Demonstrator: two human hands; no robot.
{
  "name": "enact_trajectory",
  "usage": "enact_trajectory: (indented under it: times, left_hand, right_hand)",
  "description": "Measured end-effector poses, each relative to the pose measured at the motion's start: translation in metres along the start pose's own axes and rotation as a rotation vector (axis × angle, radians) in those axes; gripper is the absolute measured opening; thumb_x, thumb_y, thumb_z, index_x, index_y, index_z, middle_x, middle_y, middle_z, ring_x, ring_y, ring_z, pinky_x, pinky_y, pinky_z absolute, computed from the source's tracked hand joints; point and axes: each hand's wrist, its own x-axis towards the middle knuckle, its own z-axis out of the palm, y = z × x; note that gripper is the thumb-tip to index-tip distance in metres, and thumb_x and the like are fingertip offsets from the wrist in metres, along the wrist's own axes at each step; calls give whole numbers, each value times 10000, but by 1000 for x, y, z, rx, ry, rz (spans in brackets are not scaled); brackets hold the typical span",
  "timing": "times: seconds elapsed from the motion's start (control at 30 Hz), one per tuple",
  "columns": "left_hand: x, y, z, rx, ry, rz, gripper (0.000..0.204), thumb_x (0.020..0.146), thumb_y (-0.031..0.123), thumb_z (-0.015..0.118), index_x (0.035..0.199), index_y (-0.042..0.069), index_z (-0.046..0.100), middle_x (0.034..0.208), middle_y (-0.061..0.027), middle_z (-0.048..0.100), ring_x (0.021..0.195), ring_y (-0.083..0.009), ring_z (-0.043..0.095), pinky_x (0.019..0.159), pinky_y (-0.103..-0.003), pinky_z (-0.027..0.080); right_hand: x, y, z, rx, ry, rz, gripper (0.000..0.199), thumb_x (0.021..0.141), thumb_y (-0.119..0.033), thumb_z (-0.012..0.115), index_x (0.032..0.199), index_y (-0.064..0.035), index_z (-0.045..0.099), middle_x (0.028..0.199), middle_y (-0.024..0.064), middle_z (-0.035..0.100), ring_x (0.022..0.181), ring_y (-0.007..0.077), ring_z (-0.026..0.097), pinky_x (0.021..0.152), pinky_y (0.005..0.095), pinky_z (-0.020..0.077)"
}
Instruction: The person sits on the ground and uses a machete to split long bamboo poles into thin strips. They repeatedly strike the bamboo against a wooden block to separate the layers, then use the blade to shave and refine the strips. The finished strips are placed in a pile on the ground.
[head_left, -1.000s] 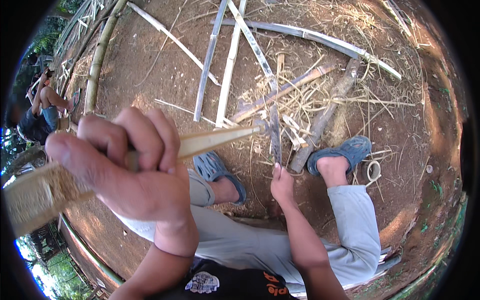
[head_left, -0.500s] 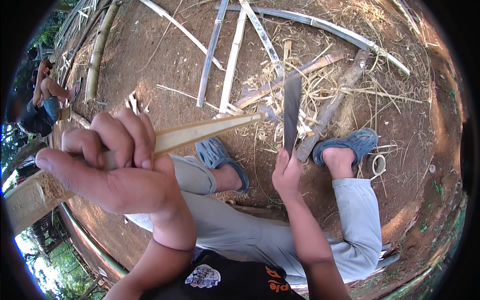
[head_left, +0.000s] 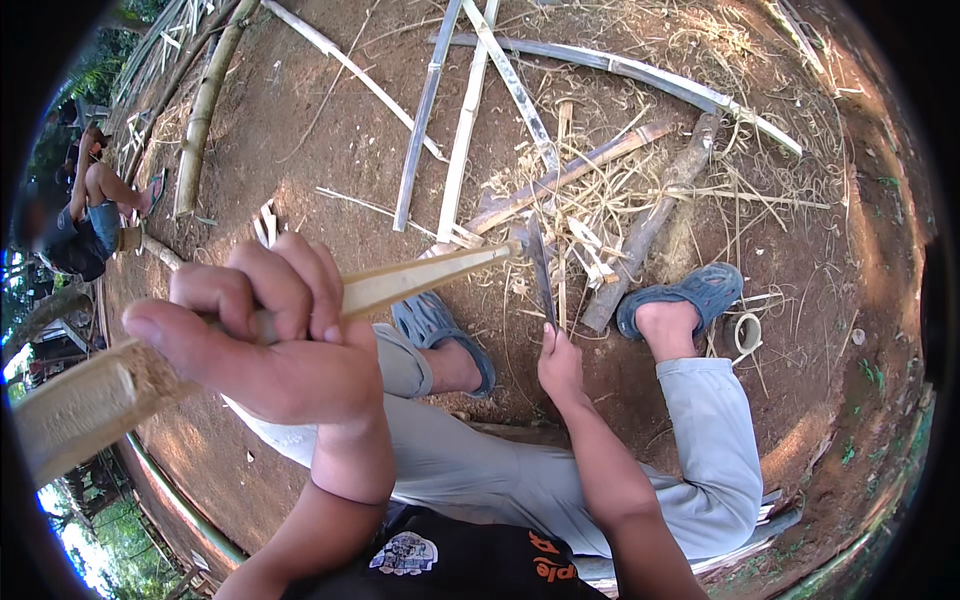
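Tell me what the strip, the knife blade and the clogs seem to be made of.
Strip: probably split bamboo, pale and bare, judging by its troughed face and rough, node-like ridge.
Knife blade: likely steel, dark and dull; its thin, straight form suggests metal.
Clogs: matte blue-grey rubber or foam, moulded-looking with openings; which, I can't tell.

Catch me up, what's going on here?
The person's left hand is closed around a split bamboo piece; the right hand grips a dark-bladed knife. The blade stands at the piece's far end; whether they touch is unclear. Curly shavings and a log lie on the ground in front, with longer bamboo strips beyond. Another person sits off to the left.
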Motion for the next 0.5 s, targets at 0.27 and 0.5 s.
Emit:
enact_trajectory:
  times: [0.27,0.5]
  left_hand:
    - [-4,13,-7,-66,-41,-63,507,1065,470,252,659,169,290,465,22,257,363,-72,208,347,-204,146]
    - [2,4,-5,-67,-42,26,509,1062,474,251,665,161,305,470,9,263,364,-92,225,347,-220,153]
  right_hand:
    - [0,-29,-16,161,113,-95,355,1024,-356,468,984,-32,608,673,247,607,674,462,610,592,529,441]
    - [16,-3,-6,159,125,-14,410,1021,-391,448,924,-30,617,714,254,626,717,464,619,653,541,459]
